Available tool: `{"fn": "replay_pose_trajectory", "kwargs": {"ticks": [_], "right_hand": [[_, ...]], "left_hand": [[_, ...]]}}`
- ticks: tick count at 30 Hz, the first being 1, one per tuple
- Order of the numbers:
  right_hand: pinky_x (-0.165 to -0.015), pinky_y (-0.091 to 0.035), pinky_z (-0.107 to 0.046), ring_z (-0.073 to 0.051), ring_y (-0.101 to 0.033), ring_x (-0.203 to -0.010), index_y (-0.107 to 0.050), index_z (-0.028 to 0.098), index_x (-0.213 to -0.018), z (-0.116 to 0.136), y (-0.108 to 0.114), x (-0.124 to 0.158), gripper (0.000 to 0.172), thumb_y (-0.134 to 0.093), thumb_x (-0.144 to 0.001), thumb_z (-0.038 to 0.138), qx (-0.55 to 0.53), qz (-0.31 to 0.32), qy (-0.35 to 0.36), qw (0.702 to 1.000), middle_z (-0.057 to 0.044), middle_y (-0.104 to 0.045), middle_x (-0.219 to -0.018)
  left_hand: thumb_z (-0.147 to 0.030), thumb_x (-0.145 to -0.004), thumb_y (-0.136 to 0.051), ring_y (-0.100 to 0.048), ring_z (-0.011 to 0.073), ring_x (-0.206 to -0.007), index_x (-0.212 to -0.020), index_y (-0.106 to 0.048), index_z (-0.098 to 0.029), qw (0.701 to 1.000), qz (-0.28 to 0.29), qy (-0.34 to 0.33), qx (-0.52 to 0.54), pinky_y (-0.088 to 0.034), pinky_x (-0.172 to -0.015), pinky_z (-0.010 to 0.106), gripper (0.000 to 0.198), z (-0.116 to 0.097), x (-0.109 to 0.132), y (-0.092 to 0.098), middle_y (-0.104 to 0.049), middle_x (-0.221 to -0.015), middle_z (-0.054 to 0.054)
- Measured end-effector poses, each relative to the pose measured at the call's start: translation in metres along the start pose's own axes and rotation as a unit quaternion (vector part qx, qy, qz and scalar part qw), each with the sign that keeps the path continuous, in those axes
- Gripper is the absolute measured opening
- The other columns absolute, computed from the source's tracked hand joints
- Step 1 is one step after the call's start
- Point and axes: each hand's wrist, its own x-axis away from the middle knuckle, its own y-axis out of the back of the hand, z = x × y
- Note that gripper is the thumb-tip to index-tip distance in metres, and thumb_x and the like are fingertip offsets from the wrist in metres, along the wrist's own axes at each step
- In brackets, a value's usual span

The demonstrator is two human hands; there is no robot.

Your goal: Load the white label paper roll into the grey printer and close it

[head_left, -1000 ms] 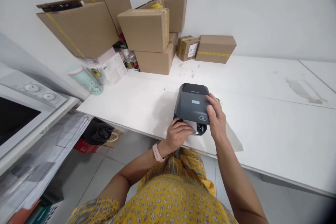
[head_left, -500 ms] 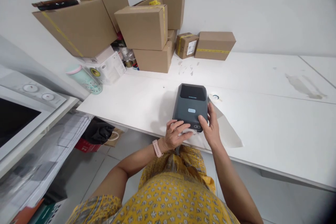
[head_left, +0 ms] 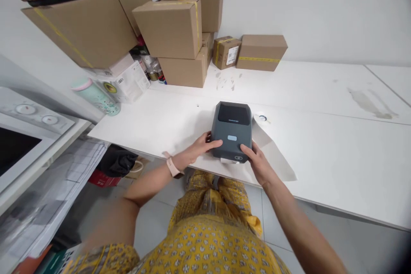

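Observation:
A dark grey label printer [head_left: 231, 130] stands on the white table [head_left: 327, 162], with a light button on its lid. A short white paper slip [head_left: 228, 161] pokes out of its front. My left hand [head_left: 205, 144] grips the printer's left side, thumb on top and fingers partly hidden behind it. On the opposite side my right hand [head_left: 257, 160] clasps the lower right edge, its thumb on the lid too. Just right of the printer lie a white paper sheet [head_left: 278, 156] and a small white ring-like item [head_left: 262, 118] with a dark centre.
Cardboard boxes [head_left: 167, 30] are stacked at the back left, and two smaller ones, including a long box [head_left: 261, 53], sit against the wall. A mint bottle [head_left: 98, 96] leans near the left end. A microwave [head_left: 28, 124] occupies the left shelf.
My left hand has moved from the printer's front edge round to its left side, with the thumb now on top. My right hand stays at the right side, slightly lower.

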Motion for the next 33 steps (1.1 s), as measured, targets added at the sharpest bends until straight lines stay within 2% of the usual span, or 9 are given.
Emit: {"fn": "replay_pose_trajectory", "kwargs": {"ticks": [2,5,12,15,18,21,24,28,33], "right_hand": [[-0.109,-0.046,-0.045,-0.029,-0.057,-0.127,-0.054,0.028,-0.138,0.014,0.005,0.001,0.068,-0.076,-0.077,0.049,0.018,0.032,-0.050,0.998,-0.005,-0.065,-0.136],[-0.107,-0.047,-0.048,-0.031,-0.059,-0.124,-0.053,0.029,-0.138,0.026,0.009,0.000,0.071,-0.078,-0.074,0.048,0.036,0.056,-0.092,0.994,-0.006,-0.065,-0.136],[-0.106,-0.047,-0.052,-0.033,-0.057,-0.127,-0.050,0.028,-0.141,0.005,0.009,-0.007,0.073,-0.076,-0.075,0.049,0.030,0.014,-0.020,0.999,-0.007,-0.059,-0.142],[-0.108,-0.045,-0.053,-0.032,-0.053,-0.131,-0.046,0.028,-0.145,-0.008,0.003,-0.007,0.073,-0.072,-0.079,0.048,0.034,-0.011,0.031,0.999,-0.008,-0.056,-0.145],[-0.115,-0.036,-0.054,-0.031,-0.039,-0.143,-0.040,0.032,-0.149,-0.018,-0.007,-0.004,0.074,-0.069,-0.083,0.047,0.105,-0.101,0.159,0.977,-0.006,-0.041,-0.157],[-0.121,-0.024,-0.054,-0.027,-0.027,-0.149,-0.050,0.035,-0.142,-0.026,-0.013,0.000,0.053,-0.059,-0.091,0.045,0.193,-0.144,0.278,0.930,-0.001,-0.032,-0.162],[-0.122,-0.021,-0.053,-0.025,-0.030,-0.148,-0.058,0.035,-0.135,-0.029,-0.009,0.005,0.042,-0.041,-0.099,0.046,0.198,-0.114,0.281,0.932,0.002,-0.035,-0.161],[-0.122,-0.018,-0.054,-0.026,-0.033,-0.146,-0.061,0.034,-0.134,-0.025,-0.002,0.009,0.049,-0.029,-0.101,0.051,0.235,-0.115,0.264,0.928,0.003,-0.039,-0.158],[-0.120,-0.016,-0.057,-0.027,-0.038,-0.143,-0.063,0.034,-0.131,-0.020,-0.005,0.010,0.049,-0.029,-0.101,0.051,0.278,-0.141,0.286,0.906,0.001,-0.045,-0.155]], "left_hand": [[-0.053,-0.071,-0.077,-0.061,0.0324,-0.117,-0.126,-0.060,-0.021,0.993,0.077,0.088,-0.002,-0.052,-0.091,0.045,0.066,-0.014,-0.008,0.015,-0.062,-0.134,0.015],[-0.050,-0.066,-0.083,-0.066,0.0301,-0.107,-0.120,-0.065,-0.020,0.982,0.120,0.142,-0.027,-0.054,-0.083,0.041,0.064,-0.021,-0.018,0.028,-0.068,-0.124,0.014],[-0.041,-0.071,-0.081,-0.070,0.0280,-0.099,-0.111,-0.073,-0.021,0.996,0.080,-0.030,-0.018,-0.058,-0.079,0.042,0.045,-0.007,-0.022,0.019,-0.074,-0.110,0.013],[-0.041,-0.072,-0.081,-0.070,0.0275,-0.099,-0.113,-0.072,-0.021,0.997,0.051,-0.063,-0.002,-0.059,-0.081,0.041,0.047,-0.005,-0.019,0.016,-0.074,-0.109,0.013],[-0.043,-0.069,-0.083,-0.071,0.0261,-0.092,-0.116,-0.069,-0.019,0.997,0.001,-0.063,0.035,-0.059,-0.077,0.039,0.055,0.007,-0.011,0.011,-0.074,-0.102,0.014],[-0.046,-0.071,-0.081,-0.070,0.0242,-0.094,-0.127,-0.060,-0.018,0.988,-0.121,-0.041,0.091,-0.058,-0.077,0.036,0.066,0.035,0.015,-0.007,-0.071,-0.110,0.016],[-0.050,-0.077,-0.074,-0.067,0.0194,-0.092,-0.113,-0.063,-0.018,0.968,-0.216,0.000,0.131,-0.054,-0.073,0.029,0.049,0.064,0.047,-0.035,-0.068,-0.109,0.012],[-0.055,-0.081,-0.066,-0.060,0.0122,-0.060,-0.085,-0.068,-0.013,0.977,-0.045,0.072,0.195,-0.044,-0.056,0.024,0.042,0.068,0.059,-0.064,-0.068,-0.077,0.006],[-0.056,-0.074,-0.071,-0.057,0.0106,-0.050,-0.075,-0.069,-0.013,0.974,-0.065,0.075,0.205,-0.039,-0.050,0.024,0.043,0.053,0.038,-0.071,-0.068,-0.067,0.005]]}}
